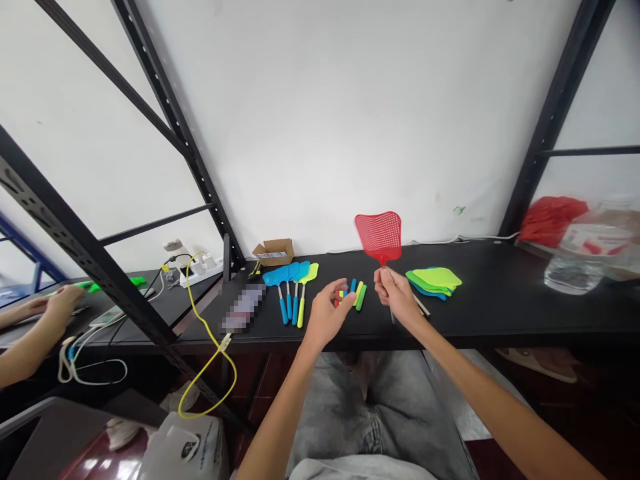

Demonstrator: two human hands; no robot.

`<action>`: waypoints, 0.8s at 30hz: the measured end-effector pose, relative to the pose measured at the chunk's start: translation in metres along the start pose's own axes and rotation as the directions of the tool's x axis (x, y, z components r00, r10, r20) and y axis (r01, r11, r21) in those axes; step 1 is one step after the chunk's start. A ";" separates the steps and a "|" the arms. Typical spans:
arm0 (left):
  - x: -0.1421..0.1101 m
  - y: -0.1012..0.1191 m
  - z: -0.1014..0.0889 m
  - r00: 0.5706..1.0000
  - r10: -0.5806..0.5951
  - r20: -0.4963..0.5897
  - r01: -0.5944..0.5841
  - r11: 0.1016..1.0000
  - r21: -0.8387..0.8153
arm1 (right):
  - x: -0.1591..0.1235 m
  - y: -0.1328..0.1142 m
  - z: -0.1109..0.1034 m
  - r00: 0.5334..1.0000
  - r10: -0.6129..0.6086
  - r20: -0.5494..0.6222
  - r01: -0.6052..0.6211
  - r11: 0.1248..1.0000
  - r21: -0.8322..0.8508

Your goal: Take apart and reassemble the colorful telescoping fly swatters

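Observation:
My right hand (393, 290) is closed round the lower part of a red fly swatter (379, 235), whose mesh head points up. A thin metal rod shows below the fist. My left hand (330, 310) is over the table with its fingers curved and apart. Just beyond those fingers lie several loose handle grips (361, 297) in red, yellow, blue and green, some hidden by the hand. Left of them, blue fly swatters (286, 275) with blue handles and a yellow-green fly swatter (302, 303) lie side by side. Loose swatter heads (440, 279) in yellow-green and blue are piled beyond my right hand.
A small cardboard box (274, 252) stands against the wall. A phone-like blurred object (244, 308) lies left with a yellow cable (205, 327). A large water bottle (583, 253) stands at the right. Another person's hands (57, 303) are at the far left, past the black shelf post (90, 247).

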State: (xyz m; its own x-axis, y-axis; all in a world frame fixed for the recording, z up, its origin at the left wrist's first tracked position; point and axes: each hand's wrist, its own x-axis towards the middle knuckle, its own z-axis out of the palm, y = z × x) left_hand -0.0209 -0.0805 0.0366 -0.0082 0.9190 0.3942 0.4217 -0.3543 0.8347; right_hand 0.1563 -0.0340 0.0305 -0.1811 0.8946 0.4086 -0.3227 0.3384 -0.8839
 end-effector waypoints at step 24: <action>0.042 0.043 -0.013 0.747 -0.259 -0.613 -0.173 0.814 -0.555 | -0.043 -0.002 0.027 0.996 0.022 0.088 0.012 0.932 -0.363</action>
State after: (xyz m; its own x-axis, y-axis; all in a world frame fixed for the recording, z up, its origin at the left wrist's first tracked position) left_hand -0.0145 -0.0589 0.0940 -0.6709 0.6719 0.3138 -0.1586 -0.5434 0.8244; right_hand 0.1397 -0.0808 0.0207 -0.2690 0.8725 0.4078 0.0346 0.4319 -0.9013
